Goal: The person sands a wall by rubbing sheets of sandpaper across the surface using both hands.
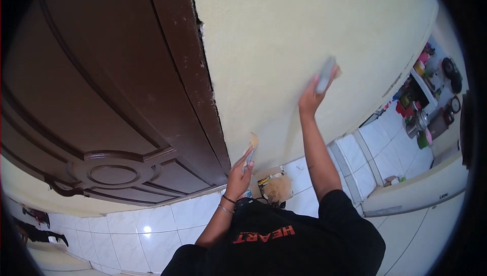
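Note:
My right hand (310, 101) is raised to the cream wall (264, 37), closed on a flat grey scraper (325, 75). The scraper is smeared by motion, and I cannot tell if its edge touches the wall. Lower down, beside the door frame, my left hand (238, 178) grips a putty knife (249, 158) by its grey handle. A tan lump of putty (253, 140) covers the blade, which points upward close to the wall.
A brown panelled door (96, 98) and its chipped frame (200, 63) stand on the left. At the wall's foot, a box (264, 180) holds tan fibrous material (278, 188) and small items. Steps (355, 159) lead right towards kitchenware (417, 121). White tiles (147, 245) cover the floor.

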Tool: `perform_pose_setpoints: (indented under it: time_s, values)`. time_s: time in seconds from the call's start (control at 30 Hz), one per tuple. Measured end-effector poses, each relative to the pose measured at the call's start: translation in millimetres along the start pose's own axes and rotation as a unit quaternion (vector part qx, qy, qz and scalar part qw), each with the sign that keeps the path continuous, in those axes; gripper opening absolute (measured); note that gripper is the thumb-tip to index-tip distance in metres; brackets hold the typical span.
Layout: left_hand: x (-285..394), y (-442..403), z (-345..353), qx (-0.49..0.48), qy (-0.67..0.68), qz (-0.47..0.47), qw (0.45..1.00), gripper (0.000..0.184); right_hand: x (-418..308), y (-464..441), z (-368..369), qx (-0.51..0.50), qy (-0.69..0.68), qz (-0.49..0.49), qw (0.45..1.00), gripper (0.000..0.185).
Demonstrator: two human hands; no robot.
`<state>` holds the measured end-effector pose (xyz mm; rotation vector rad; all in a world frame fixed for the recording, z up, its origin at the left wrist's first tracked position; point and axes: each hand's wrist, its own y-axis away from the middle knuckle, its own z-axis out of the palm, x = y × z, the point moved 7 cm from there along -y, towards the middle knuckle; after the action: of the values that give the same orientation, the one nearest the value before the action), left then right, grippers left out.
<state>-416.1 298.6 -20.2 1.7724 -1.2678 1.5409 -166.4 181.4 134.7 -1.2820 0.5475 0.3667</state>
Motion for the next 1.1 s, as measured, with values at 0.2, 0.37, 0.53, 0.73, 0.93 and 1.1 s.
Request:
perform_pose_setpoints:
  time_s: [0.2,0.37,0.53,0.73,0.93,1.1]
  values:
    - [6.8,-12.4,-18.6,0.002,-0.026,0.004,1.0,0.038,-58.8,23.7,35.1,-0.123,0.11,-0.099,0.981,0.057]
    - [-8.3,7.8,-14.5,0.057,0.001,-0.039,0.998,0.037,19.9,173.2,-2.4,-0.332,0.215,-0.056,0.917,0.059]
    - [0.9,14.4,7.1,0.123,-0.008,-0.037,0.992,0.039,57.0,95.8,-49.1,-0.148,0.139,0.002,0.979,0.052]
    - [135.1,-36.5,1.2,0.25,-0.185,0.263,0.913,0.043,26.9,-60.8,-52.3,0.016,-0.087,-0.014,0.996,0.049]
    - [99.7,-93.1,50.2,0.259,-0.373,0.224,0.862,0.055,62.8,10.5,-39.0,-0.221,0.151,-0.109,0.957,0.07]
    - [147.9,-119.5,18.5,0.353,-0.426,0.301,0.776,0.056,104.4,-19.7,-56.2,-0.143,0.093,-0.064,0.983,0.056]
